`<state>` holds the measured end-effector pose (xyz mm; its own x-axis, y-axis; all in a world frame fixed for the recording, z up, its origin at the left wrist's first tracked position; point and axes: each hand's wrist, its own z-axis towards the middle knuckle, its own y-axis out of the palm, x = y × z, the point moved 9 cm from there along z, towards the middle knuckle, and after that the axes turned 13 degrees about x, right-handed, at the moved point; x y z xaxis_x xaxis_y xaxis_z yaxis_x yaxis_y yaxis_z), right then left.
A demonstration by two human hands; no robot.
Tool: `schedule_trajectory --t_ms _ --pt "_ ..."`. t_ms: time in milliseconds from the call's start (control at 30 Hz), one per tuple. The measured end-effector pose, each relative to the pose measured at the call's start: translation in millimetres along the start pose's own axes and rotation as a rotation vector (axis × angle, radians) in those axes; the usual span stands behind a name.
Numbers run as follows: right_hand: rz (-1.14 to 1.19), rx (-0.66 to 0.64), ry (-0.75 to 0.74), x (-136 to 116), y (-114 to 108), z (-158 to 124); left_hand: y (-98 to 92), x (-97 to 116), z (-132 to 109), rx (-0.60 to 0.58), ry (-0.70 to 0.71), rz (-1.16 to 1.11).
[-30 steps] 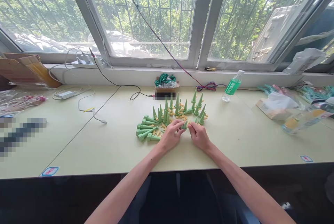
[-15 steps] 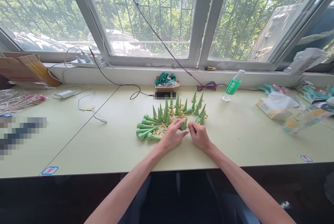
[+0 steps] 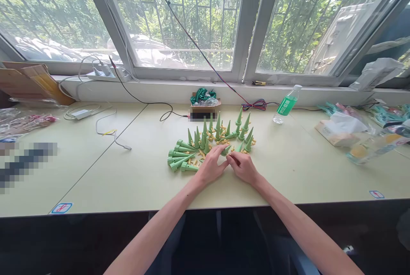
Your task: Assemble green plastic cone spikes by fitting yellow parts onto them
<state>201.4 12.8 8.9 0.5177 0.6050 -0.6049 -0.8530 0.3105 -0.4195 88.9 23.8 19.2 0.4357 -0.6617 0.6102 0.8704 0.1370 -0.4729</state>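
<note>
My left hand (image 3: 214,163) is closed on a green plastic spike (image 3: 226,150), a ribbed-based cone whose tip leans up to the right. Fingers pinched, my right hand (image 3: 244,165) meets the near end of that spike; whatever it pinches is too small and hidden to make out. Behind the hands several similar spikes (image 3: 240,120) stand upright on their wide ends. To the left, more spikes (image 3: 181,154) lie on their sides in a fan. Small yellow plastic pieces (image 3: 221,141) are scattered among them, partly covered by my left hand.
The pale table (image 3: 134,181) carries a small box (image 3: 205,106) with green plastic wrap behind the spikes. A green-labelled bottle (image 3: 287,105), a tissue box (image 3: 336,132) and another bottle (image 3: 371,149) stand or lie to the right. A white cable (image 3: 110,133) lies left.
The spike in my left hand has tipped from upright to a rightward lean. My right hand has moved slightly left, and its fingertips now meet the spike's near end.
</note>
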Motion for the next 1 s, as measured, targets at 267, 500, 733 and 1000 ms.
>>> schedule_trajectory --t_ms 267,500,733,1000 --pt "-0.017 -0.001 0.026 -1.3 0.9 1.1 0.6 5.0 -1.0 -0.029 0.044 0.022" --pt "-0.013 0.014 0.036 -0.4 1.0 0.6 3.2 5.5 -2.5 -0.069 0.051 0.045" --pt "-0.025 0.027 0.033 1.4 1.1 0.1 6.3 5.8 -3.7 -0.101 0.065 0.031" --pt "-0.059 0.027 0.005 -0.9 1.5 -0.2 9.3 6.5 -4.2 -0.130 0.060 0.038"
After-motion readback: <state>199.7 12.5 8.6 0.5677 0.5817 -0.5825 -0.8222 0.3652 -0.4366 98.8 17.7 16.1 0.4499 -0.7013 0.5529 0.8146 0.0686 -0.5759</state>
